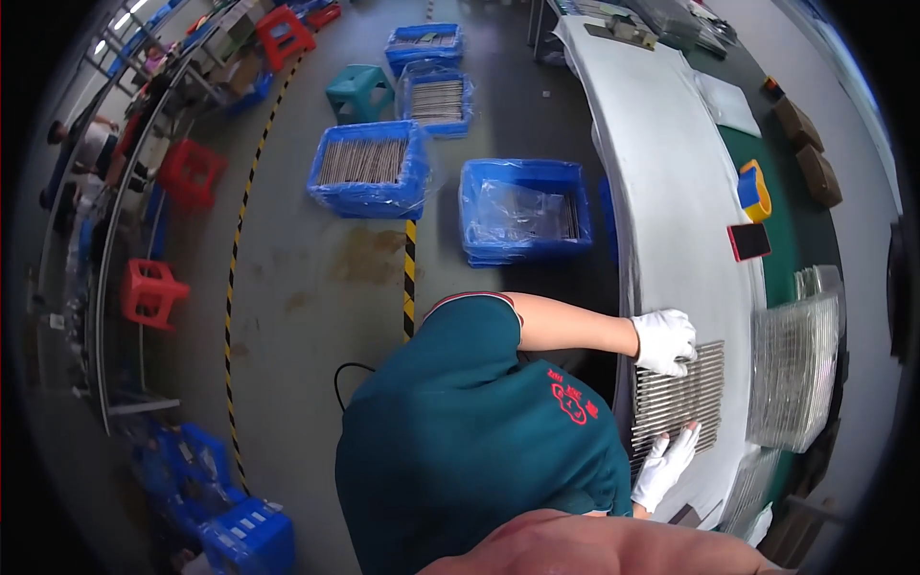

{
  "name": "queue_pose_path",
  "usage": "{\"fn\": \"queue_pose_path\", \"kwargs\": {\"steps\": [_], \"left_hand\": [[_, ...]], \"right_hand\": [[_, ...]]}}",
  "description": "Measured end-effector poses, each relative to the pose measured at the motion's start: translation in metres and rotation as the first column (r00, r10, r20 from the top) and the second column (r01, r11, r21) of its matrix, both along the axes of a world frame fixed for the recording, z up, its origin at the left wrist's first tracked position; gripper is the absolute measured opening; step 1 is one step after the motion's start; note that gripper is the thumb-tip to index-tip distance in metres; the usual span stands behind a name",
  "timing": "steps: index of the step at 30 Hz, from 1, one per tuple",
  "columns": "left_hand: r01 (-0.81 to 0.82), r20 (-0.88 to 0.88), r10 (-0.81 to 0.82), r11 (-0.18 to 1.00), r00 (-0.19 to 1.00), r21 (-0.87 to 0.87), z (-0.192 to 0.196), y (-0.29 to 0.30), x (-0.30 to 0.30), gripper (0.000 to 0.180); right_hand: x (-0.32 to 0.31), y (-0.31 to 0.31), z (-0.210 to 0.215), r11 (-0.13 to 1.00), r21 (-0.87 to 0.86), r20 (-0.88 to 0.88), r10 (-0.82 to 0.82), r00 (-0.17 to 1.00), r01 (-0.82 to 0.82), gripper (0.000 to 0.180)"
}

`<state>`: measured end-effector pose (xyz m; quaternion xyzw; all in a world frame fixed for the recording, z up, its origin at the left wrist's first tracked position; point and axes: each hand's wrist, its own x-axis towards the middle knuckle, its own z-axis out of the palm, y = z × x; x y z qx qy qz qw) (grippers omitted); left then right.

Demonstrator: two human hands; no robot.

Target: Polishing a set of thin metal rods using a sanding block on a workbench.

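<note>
Slim metal rods (678, 395) lie side by side in a dense row on the white-covered table. My left hand (665, 342), in a white glove, is at the far end of the row, its fingers curled down onto the end rods. Lower in the view, my right hand (668, 467), gloved too, lies with its fingers stretched out flat over the near part of the row. Some rods are hidden beneath both gloves.
Beyond the rods stand stacked clear plastic trays (795, 374). A red-edged phone (749, 241) and a yellow tape roll (754, 192) lie farther up the table. On the floor, a blue crate (525, 251) lined with plastic stands near a rod-filled crate (369, 196) and a green stool (359, 93).
</note>
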<state>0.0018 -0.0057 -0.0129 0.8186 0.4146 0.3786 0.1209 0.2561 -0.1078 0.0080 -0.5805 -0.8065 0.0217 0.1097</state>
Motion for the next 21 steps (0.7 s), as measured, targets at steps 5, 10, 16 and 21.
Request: {"fn": "queue_pose_path", "kwargs": {"steps": [5, 10, 16, 21], "left_hand": [[0.026, 0.042, -0.03, 0.997, 0.999, 0.076, -0.008, 0.003, 0.008, 0.033], [0.079, 0.109, -0.099, 0.981, 0.989, 0.175, 0.007, 0.008, 0.001, 0.03], [-0.022, -0.114, 0.033, 0.995, 0.993, 0.095, 0.01, 0.009, -0.012, 0.034], [0.023, -0.136, -0.019, 0.999, 0.991, 0.028, 0.009, 0.008, -0.002, 0.03]], "right_hand": [[-0.002, -0.001, 0.0, 1.0, 0.009, -0.041, -0.012, 0.999, 0.012, 0.061], [-0.032, -0.004, 0.021, 1.0, 0.005, -0.087, 0.026, 0.996, -0.025, 0.061], [-0.037, -0.011, 0.041, 0.996, 0.063, -0.118, -0.054, 0.992, 0.061, 0.06], [-0.008, -0.052, 0.022, 0.958, 0.04, -0.066, -0.279, 0.958, 0.282, 0.062]]}}
